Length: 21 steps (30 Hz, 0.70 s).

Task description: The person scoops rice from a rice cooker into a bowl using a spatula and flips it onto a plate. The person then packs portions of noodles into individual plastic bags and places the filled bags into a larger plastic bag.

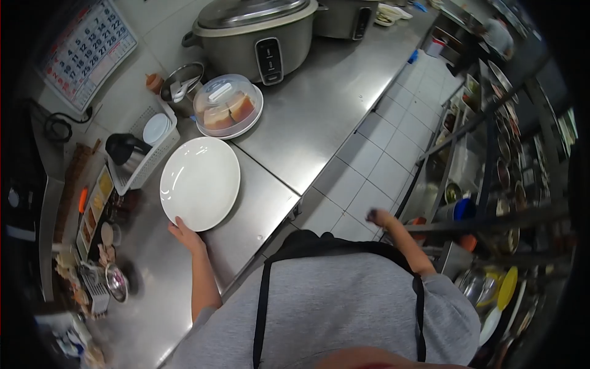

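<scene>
A large white oval plate (201,184) is over the steel counter, its near edge in my left hand (186,236). The thumb lies at the rim and the other fingers are partly hidden. Out to the right, above the tiled floor, my right hand (381,218) is closed. Something small and dark shows at its fingers, too unclear to name. Just beyond the plate, a clear domed cover (226,101) with a white handle stands over pieces of food on another white plate (253,126).
A large rice cooker (255,43) stands at the back of the counter (295,111). Left are a white basket (147,157) with a steel jug (127,152), a long food tray (95,206) and a metal bowl (117,281). Shelving lines the right; another person (495,40) is far off.
</scene>
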### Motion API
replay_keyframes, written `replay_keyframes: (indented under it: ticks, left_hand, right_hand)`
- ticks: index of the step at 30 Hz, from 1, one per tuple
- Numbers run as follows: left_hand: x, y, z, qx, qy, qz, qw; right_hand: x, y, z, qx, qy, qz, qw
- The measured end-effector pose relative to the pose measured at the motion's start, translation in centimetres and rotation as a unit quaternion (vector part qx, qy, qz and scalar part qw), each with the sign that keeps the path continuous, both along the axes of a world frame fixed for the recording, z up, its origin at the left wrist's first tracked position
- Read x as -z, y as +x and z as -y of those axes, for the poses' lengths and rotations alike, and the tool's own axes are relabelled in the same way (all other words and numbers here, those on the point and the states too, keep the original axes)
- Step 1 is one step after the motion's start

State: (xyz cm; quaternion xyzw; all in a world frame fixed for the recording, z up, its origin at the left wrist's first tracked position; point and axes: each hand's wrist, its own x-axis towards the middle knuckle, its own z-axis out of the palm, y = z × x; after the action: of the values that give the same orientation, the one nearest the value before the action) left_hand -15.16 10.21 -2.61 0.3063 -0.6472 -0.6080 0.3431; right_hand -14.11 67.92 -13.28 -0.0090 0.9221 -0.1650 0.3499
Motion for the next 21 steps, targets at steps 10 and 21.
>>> replay_keyframes:
  ticks: [10,21]
  left_hand:
    - [0.1,-0.2,-1.3,-0.113,-0.079,-0.016,0.990]
    - [-0.7,-0.7,-2.0,-0.177,-0.087,-0.038,0.980]
  right_hand:
    - [-29.5,-23.8,22.2,-0.366,-0.332,-0.294,0.818]
    - [-30.9,-34.0,44.0,-0.514,-0.155,-0.452,0.712]
